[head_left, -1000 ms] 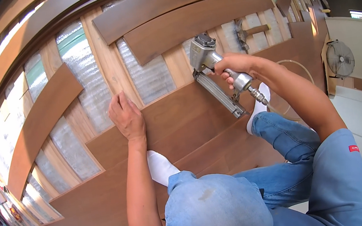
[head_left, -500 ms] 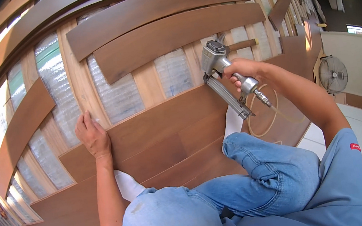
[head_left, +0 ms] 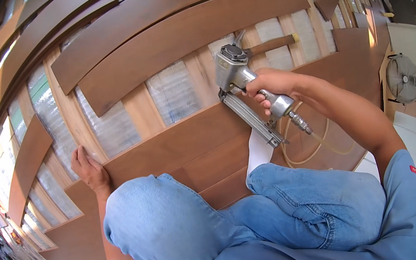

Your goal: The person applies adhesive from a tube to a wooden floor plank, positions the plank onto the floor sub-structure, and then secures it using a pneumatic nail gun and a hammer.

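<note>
The left hand (head_left: pixel 92 173) has been shifted toward the left end of the edge floorboard (head_left: pixel 167 143), fingers together, apparently bracing; farther right along it, the pneumatic nailer (head_left: pixel 242 75) is steadied by the right hand (head_left: pixel 272 86), fingers curled.

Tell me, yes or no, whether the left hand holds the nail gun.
No, the right hand grips the nail gun, while the left hand is at the edge of a floorboard.

Left of the nail gun (head_left: pixel 240 75), a free lane runs over the laid planks (head_left: pixel 167 142) to the left hand (head_left: pixel 92 173). Beyond it, a hammer (head_left: pixel 273 44) and loose boards (head_left: pixel 193 32) obstruct; nearer, a socked foot (head_left: pixel 260 153) and looped hose (head_left: pixel 301 163).
</note>
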Demonstrator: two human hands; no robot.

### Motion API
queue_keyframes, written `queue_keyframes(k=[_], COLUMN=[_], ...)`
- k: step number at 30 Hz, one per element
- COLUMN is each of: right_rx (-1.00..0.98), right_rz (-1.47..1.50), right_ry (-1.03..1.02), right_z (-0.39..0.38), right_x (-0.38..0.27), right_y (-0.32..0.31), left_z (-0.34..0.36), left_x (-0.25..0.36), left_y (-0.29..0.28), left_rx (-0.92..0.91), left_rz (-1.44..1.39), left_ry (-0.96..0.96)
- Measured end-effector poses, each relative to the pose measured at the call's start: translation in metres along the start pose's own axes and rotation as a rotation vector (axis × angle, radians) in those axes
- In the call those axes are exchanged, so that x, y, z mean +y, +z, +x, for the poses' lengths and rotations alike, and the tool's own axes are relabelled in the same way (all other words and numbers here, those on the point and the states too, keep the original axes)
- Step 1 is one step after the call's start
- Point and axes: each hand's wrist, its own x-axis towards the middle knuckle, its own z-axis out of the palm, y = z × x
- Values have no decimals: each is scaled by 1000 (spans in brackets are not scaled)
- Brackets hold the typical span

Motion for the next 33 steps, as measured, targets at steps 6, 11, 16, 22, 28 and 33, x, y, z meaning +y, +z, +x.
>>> queue_keyframes(k=[6, 11, 16, 22, 28, 33], right_rx=[-98, -89, 8, 57, 44, -8], right_rz=[-104, -151, -82, -33, -30, -9], right_ry=[-96, -129, -64, -57, -48, -43], right_z=[4, 0, -19, -30, -28, -29], right_x=[5, 7, 18, 22, 26, 24], right_y=[-14, -29, -100, -137, -145, -162], left_z=[-4, -5, -3, -4, -6, -4], left_x=[-9, -10, -8, -11, -15, -11], left_y=[1, 3, 3, 1, 3, 4], left_rx=[-19, -25, -57, -82, -96, -82], left_rz=[30, 34, 48, 70, 51, 44], left_ry=[0, -29, -11, -22, -12, 11])
